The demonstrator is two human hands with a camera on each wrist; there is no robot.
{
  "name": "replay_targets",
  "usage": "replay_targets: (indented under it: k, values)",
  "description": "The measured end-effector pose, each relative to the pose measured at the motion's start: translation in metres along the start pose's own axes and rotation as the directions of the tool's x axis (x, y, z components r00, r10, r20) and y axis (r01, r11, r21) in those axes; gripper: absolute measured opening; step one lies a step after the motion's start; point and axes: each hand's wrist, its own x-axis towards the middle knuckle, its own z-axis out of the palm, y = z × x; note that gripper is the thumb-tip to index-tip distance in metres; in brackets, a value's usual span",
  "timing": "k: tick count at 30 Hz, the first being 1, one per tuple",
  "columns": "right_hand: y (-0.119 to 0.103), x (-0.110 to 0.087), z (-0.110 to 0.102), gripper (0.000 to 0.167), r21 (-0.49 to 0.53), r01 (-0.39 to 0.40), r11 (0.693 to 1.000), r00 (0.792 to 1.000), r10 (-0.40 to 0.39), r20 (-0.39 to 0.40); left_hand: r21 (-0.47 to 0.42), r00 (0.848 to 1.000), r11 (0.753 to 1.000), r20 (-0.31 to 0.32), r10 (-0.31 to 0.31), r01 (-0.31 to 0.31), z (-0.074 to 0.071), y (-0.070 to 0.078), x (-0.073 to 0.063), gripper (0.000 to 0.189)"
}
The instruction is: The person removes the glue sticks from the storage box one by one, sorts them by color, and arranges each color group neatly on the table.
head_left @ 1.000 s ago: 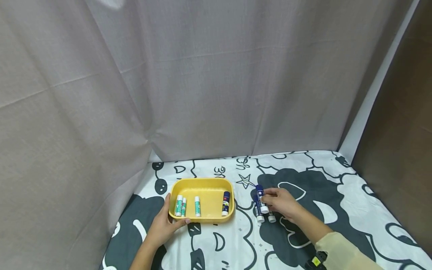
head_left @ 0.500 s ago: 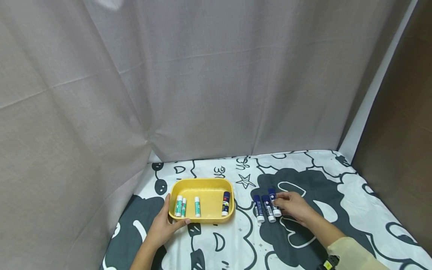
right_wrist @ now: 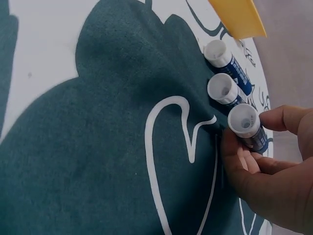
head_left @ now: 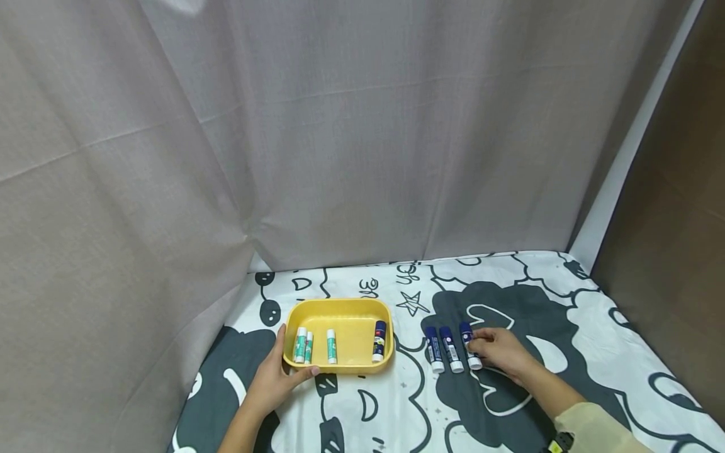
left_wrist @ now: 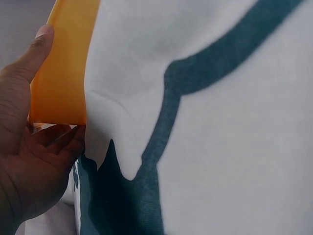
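Left hand (head_left: 270, 382): clamped on yellow tray (head_left: 355, 343) at its 8 o'clock | Right hand (head_left: 503, 353): fingertips pinching blue-and-white glue stick (right_wrist: 248, 128), at tray's 3 o'clock | Two similar sticks (head_left: 450, 350): just beside, at held one's 9 o'clock | Dark-blue tube (head_left: 379, 341): inside tray, 3 o'clock.

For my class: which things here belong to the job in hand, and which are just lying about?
Likely in the job:
blue tube pinched by the right hand
two blue tubes beside it
yellow tray gripped by the left hand
green tubes and dark blue tube inside

Likely just surroundings:
patterned cloth
grey curtain
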Motion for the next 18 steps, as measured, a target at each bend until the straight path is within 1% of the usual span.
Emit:
replay_targets:
  k: [8,14,18]
  values:
    - [-0.0005,0.0014,0.0044,0.057,-0.035,0.01,0.999,1.0,-0.011,-0.01,-0.01,1.0,1.0,0.0,-0.005,0.005,-0.0002,0.0008,-0.0006,0.14]
    - [-0.0031,0.0029,0.0077,0.051,-0.057,0.024,0.998,0.999,-0.027,-0.045,-0.013,1.0,1.0,0.0,-0.008,0.008,-0.0002,0.0007,-0.0008,0.14]
    - [-0.0042,0.0041,0.0102,0.052,-0.096,0.018,0.995,0.998,-0.024,-0.06,-0.013,1.0,1.0,0.004,-0.013,0.013,-0.0002,0.0013,-0.0006,0.14]
